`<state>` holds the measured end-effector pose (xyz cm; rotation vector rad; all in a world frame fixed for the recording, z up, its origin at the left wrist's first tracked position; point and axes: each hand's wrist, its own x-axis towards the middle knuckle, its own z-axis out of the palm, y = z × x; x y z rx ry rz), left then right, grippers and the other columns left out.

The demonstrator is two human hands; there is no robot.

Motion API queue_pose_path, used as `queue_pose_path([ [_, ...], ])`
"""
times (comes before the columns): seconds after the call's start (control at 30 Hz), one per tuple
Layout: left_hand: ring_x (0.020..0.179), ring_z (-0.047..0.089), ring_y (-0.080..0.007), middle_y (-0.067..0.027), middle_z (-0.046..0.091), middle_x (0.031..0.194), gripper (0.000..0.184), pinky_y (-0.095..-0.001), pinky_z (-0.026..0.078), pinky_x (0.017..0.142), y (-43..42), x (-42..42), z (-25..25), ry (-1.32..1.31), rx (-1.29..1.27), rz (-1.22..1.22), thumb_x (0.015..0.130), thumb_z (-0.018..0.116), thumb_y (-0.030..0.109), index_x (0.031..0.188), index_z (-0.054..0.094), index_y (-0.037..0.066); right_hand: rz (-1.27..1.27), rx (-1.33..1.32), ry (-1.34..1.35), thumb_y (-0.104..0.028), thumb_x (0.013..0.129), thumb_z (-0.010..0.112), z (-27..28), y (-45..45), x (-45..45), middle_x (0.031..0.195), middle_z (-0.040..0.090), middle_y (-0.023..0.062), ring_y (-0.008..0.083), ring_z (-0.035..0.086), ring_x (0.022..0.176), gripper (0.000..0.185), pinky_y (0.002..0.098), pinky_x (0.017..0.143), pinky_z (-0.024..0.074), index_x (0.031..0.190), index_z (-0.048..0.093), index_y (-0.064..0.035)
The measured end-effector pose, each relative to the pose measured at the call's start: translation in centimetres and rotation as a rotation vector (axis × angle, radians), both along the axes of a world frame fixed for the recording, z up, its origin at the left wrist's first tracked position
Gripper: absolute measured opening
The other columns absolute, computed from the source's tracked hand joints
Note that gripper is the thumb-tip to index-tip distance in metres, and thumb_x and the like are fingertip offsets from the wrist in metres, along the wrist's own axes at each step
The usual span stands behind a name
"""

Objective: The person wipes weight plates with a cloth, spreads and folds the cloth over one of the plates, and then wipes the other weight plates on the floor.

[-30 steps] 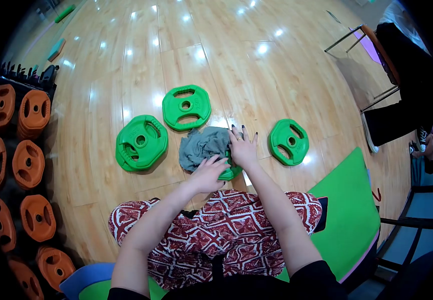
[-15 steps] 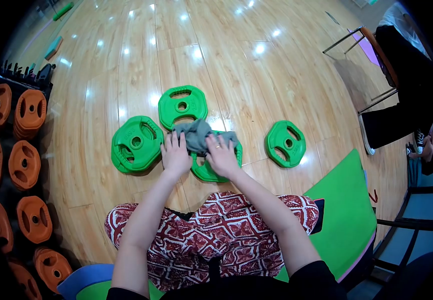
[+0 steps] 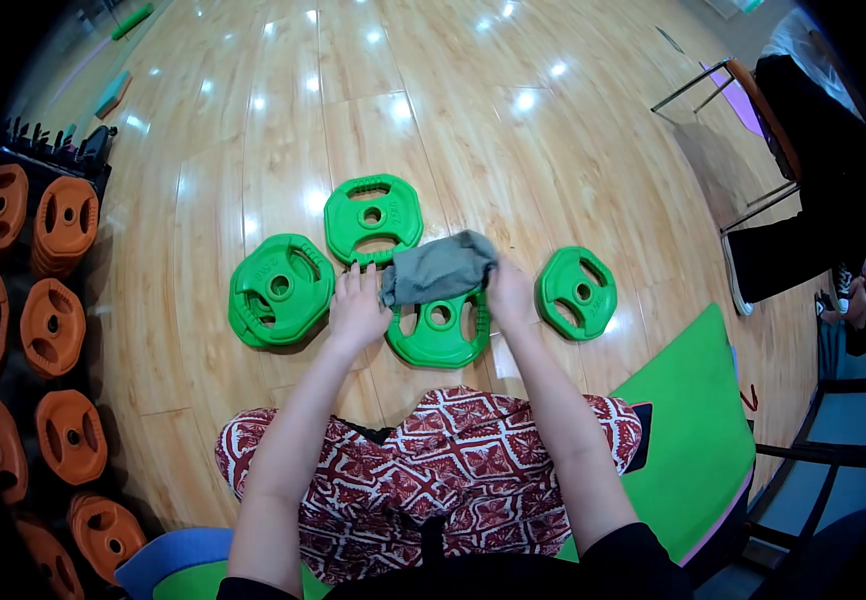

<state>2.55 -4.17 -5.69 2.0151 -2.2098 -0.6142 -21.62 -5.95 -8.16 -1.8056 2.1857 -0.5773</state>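
Observation:
A grey-green cloth [image 3: 441,270] lies stretched over the far part of a green weight plate [image 3: 440,352]. My right hand [image 3: 511,297] grips the cloth's right end, its fingers partly hidden and slightly blurred. My left hand [image 3: 357,310] is open with fingers extended, at the left side of that plate, close to the cloth's left end. Whether it touches the cloth I cannot tell. Beyond the cloth is another green plate [image 3: 406,205]. Left of my left hand, green plates [image 3: 253,268] appear stacked. A smaller green plate [image 3: 595,312] lies on the floor right of my right hand.
Orange weight plates [image 3: 71,435] fill a rack on the left. A green mat [image 3: 688,420] extends at my right, with a dark flat object [image 3: 639,437] beside my knee. A person in black trousers [image 3: 778,258] sits on a chair [image 3: 761,110] at the right.
The bunched cloth has been drawn out flatter and to the right. My right hand moved right with its end; my left hand came off the cloth's top and rests slightly lower.

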Motion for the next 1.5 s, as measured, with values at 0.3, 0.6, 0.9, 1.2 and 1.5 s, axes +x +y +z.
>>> queue_pose_path([
  [0.3, 0.122, 0.027, -0.0358, -0.0192, 0.028, 0.134, 0.075, -0.0434, 0.028, 0.1, -0.3, -0.1, 0.6, 0.008, -0.13, 0.035, 0.066, 0.06, 0.022, 0.131, 0.027, 0.003, 0.745, -0.153, -0.036, -0.009, 0.075, 0.048, -1.2, 2.1, 11.6, 0.108, 0.056, 0.0107, 0.0254, 0.048, 0.108, 0.032, 0.0422, 0.094, 0.0338, 0.108, 0.051, -0.0093],
  [0.6, 0.119, 0.03, -0.0354, -0.0197, 0.032, 0.132, 0.074, -0.0409, 0.031, 0.098, 0.2, 0.4, 1.3, 0.005, -0.017, -0.016, 0.067, 0.058, 0.019, 0.132, 0.026, 0.004, 0.375, 0.039, 0.221, -0.006, 0.079, 0.041, 0.5, 0.2, 6.5, 0.105, 0.059, 0.009, 0.0236, 0.045, 0.115, 0.031, 0.0548, 0.101, 0.0179, 0.108, 0.05, -0.0136],
  [0.9, 0.105, 0.049, -0.0332, -0.0194, 0.052, 0.113, 0.063, -0.0388, 0.04, 0.089, -0.3, -0.2, 2.6, 0.042, 0.233, -0.049, 0.07, 0.055, 0.02, 0.127, 0.035, 0.004, 0.086, -0.075, 0.374, -0.014, 0.075, 0.054, -1.6, 1.1, -1.3, 0.091, 0.058, 0.017, 0.0299, 0.053, 0.094, 0.019, 0.0485, 0.088, 0.0341, 0.092, 0.056, -0.0066],
  [1.2, 0.087, 0.06, -0.0295, -0.0165, 0.062, 0.094, 0.03, -0.0387, 0.048, 0.074, 0.1, 1.3, 4.3, -0.268, 0.458, -0.076, 0.072, 0.049, 0.024, 0.087, 0.065, 0.004, 0.561, -0.171, 0.079, -0.007, 0.078, 0.041, -1.7, 3.0, 12.2, 0.104, 0.057, 0.0108, 0.0233, 0.053, 0.101, 0.027, 0.0485, 0.091, 0.0348, 0.104, 0.048, -0.0051],
  [1.5, 0.086, 0.059, -0.032, -0.0176, 0.061, 0.092, 0.035, -0.0411, 0.047, 0.076, 0.2, 0.7, 3.8, -0.125, 0.403, -0.14, 0.071, 0.051, 0.025, 0.095, 0.061, 0.001, 0.234, 0.045, 0.385, -0.005, 0.077, 0.044, -0.3, 1.1, 0.7, 0.1, 0.059, 0.0162, 0.027, 0.054, 0.1, 0.03, 0.0484, 0.093, 0.032, 0.106, 0.05, -0.0045],
])
